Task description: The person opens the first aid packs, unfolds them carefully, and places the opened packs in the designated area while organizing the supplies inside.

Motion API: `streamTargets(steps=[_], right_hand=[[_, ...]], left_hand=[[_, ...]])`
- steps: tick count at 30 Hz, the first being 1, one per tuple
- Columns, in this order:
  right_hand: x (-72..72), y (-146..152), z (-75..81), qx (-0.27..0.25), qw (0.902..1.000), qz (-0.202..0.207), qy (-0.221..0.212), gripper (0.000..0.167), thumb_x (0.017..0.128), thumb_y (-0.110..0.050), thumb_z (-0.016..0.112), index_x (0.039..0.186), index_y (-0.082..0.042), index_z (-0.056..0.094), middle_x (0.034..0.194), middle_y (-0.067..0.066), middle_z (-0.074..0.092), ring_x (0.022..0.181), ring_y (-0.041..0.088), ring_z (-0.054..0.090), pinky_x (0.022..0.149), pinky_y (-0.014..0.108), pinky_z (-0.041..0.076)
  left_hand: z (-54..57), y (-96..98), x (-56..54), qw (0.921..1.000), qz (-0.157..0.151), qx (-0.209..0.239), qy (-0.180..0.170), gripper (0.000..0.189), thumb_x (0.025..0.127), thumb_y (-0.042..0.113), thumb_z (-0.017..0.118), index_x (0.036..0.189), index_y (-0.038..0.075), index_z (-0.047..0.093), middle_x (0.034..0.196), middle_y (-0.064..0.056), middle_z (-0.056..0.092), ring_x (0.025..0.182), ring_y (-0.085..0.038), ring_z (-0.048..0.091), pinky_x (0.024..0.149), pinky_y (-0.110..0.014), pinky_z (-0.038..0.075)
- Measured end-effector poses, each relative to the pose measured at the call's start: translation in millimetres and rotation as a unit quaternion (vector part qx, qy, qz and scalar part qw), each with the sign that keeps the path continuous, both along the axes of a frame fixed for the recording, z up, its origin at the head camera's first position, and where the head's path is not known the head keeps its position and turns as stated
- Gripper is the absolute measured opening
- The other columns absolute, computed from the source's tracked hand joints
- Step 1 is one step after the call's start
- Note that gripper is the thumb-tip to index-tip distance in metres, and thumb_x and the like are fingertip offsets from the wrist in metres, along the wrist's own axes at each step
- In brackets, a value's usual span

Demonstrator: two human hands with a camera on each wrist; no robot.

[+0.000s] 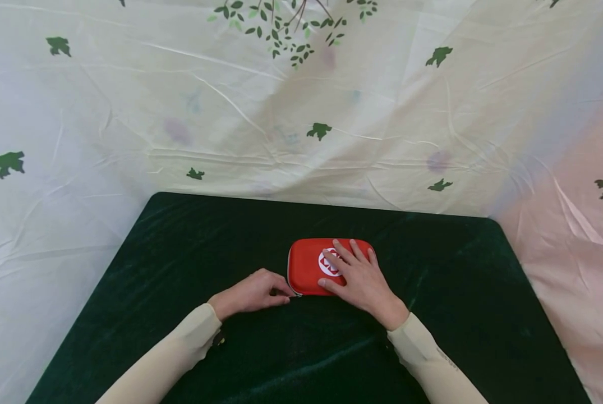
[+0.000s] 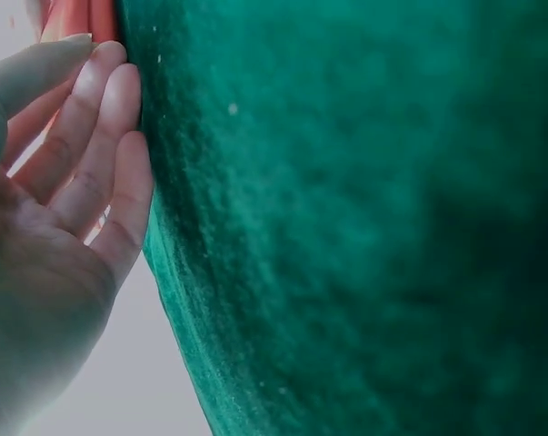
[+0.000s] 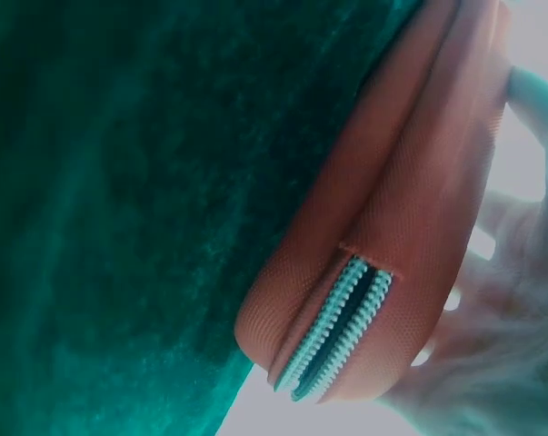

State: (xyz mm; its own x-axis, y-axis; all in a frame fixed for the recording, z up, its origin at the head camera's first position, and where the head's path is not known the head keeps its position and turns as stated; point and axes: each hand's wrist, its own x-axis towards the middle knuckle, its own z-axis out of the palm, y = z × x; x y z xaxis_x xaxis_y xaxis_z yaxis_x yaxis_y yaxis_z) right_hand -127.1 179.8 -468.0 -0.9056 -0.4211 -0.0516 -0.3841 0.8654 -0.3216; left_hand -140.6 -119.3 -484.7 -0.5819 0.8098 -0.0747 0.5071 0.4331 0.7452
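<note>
A red zippered case [image 1: 306,264] with a round white emblem [image 1: 330,262] lies flat on the green cloth. At its near left corner my left hand [image 1: 256,290] pinches the zipper pull [image 1: 295,295] between thumb and fingers. The left wrist view shows the left hand [image 2: 69,191] with thumb and fingertips together; the pull itself is hidden there. My right hand [image 1: 364,283] rests on top of the case with fingers spread, partly covering the emblem. In the right wrist view, the zipper teeth [image 3: 337,327] stand parted at the case's end, beside the right hand [image 3: 510,300].
Dark green velvety cloth [image 1: 205,235] covers the table under the case. Behind it and along both sides hangs a pale curtain [image 1: 382,101] printed with leaves and green shapes.
</note>
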Motion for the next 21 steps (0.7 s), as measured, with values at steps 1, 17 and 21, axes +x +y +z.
streamTargets(steps=[1, 17, 21], right_hand=[[0.2, -0.3, 0.0, -0.001, 1.0, -0.001, 0.001, 0.079, 0.094, -0.068, 0.058, 0.16, -0.028, 0.041, 0.17, 0.005, 0.026, 0.155, 0.044, 0.016, 0.12, 0.071, 0.008], [1.5, 14.1, 10.1, -0.086, 0.9963, 0.005, -0.007, 0.062, 0.098, -0.051, 0.066, 0.151, -0.02, 0.056, 0.163, 0.008, 0.041, 0.154, 0.039, 0.025, 0.123, 0.065, 0.015], [7.2, 29.5, 9.1, -0.11, 0.9938, -0.011, 0.009, 0.058, 0.1, -0.05, 0.063, 0.148, -0.016, 0.059, 0.16, 0.009, 0.046, 0.15, 0.036, 0.036, 0.118, 0.062, 0.032]], left_hand=[[0.4, -0.1, 1.6, 1.0, 0.003, -0.004, 0.003, 0.021, 0.099, 0.023, 0.069, 0.117, 0.016, 0.074, 0.106, 0.012, 0.072, 0.088, 0.004, 0.065, 0.081, -0.024, 0.056], [10.0, -2.5, 10.3, 0.9979, 0.05, -0.008, 0.04, 0.014, 0.1, 0.029, 0.068, 0.106, 0.021, 0.078, 0.097, 0.016, 0.068, 0.08, 0.002, 0.063, 0.073, -0.024, 0.055], [12.8, 1.1, 9.1, 0.9916, 0.103, 0.036, 0.069, 0.012, 0.099, 0.025, 0.069, 0.107, 0.019, 0.075, 0.099, 0.013, 0.069, 0.082, -0.002, 0.063, 0.077, -0.029, 0.057]])
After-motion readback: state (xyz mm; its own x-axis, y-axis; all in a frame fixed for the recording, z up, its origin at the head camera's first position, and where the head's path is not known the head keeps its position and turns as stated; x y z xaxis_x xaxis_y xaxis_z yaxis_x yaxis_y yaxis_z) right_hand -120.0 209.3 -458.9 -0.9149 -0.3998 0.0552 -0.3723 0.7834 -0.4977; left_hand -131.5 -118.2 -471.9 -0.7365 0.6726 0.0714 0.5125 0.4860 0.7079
